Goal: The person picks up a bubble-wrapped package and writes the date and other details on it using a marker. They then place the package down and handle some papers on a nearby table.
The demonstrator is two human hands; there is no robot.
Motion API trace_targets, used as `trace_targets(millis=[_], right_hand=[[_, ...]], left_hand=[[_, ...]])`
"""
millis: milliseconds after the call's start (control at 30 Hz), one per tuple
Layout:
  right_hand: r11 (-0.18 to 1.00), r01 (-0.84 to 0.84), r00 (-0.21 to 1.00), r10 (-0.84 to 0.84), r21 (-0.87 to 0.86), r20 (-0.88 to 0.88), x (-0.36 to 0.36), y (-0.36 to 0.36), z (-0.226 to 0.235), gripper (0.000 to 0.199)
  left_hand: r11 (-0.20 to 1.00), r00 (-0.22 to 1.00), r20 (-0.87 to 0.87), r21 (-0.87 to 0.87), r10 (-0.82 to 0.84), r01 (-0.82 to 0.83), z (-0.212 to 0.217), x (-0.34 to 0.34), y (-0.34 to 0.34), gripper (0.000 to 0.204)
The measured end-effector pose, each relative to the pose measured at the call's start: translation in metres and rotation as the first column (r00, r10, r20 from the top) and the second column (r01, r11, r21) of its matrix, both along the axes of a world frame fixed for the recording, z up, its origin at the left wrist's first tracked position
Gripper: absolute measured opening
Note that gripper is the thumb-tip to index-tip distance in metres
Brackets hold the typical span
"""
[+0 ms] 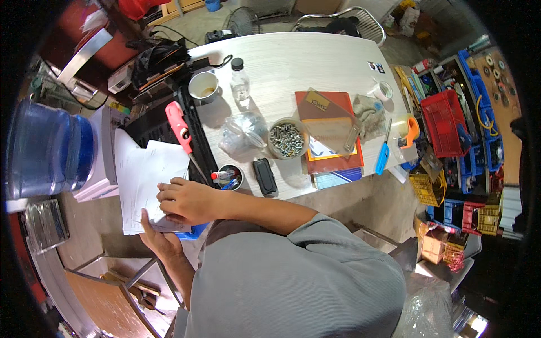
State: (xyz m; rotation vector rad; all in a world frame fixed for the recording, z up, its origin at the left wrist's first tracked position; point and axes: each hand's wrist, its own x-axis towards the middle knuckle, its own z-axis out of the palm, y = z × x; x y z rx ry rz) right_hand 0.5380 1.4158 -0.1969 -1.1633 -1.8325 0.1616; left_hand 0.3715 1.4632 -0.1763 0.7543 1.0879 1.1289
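Note:
A stack of white paper sheets point(138, 183) with faint writing is at the left end of the table, overlapping a black keyboard-like panel point(152, 127). My left hand point(162, 241) grips the stack's near edge, thumb on top and the other fingers hidden beneath. Across the sheets comes my right hand point(191, 201), its bent fingers closed on the paper near its right edge. A red-handled tool point(179, 127) with a long metal shaft lies just beyond the papers. Beside my right wrist stands a cup of pens point(230, 179). Something blue point(194, 231) shows under the stack.
On the white table point(270, 56) are a bowl of screws point(287, 139), a plastic bag point(243, 134), a clear bottle point(239, 84), a mug point(204, 85), a black case point(265, 176), folders point(329, 158), a blue cutter point(383, 156) and an orange tape dispenser point(410, 132). A water jug point(51, 149) stands left.

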Motion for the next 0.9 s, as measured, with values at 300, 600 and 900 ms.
trace_targets(millis=[300, 600, 900], right_hand=[[0.999, -0.039, 0.969, 0.043, 0.02, -0.243, 0.012, -0.023, 0.016, 0.039], [0.965, 0.262, 0.876, -0.224, 0.031, -0.428, 0.048, -0.058, 0.024, 0.032], [0.937, 0.322, 0.771, -0.343, -0.136, -0.537, 0.058, -0.098, 0.012, 0.028]], left_hand=[[0.971, 0.99, -0.112, 0.231, 0.088, -0.06, 0.002, -0.009, -0.019, 0.049], [0.921, 0.969, 0.235, 0.356, 0.077, -0.159, 0.036, -0.011, 0.002, 0.052], [0.958, 0.996, 0.08, 0.286, -0.036, 0.011, 0.014, -0.003, 0.04, 0.046]])
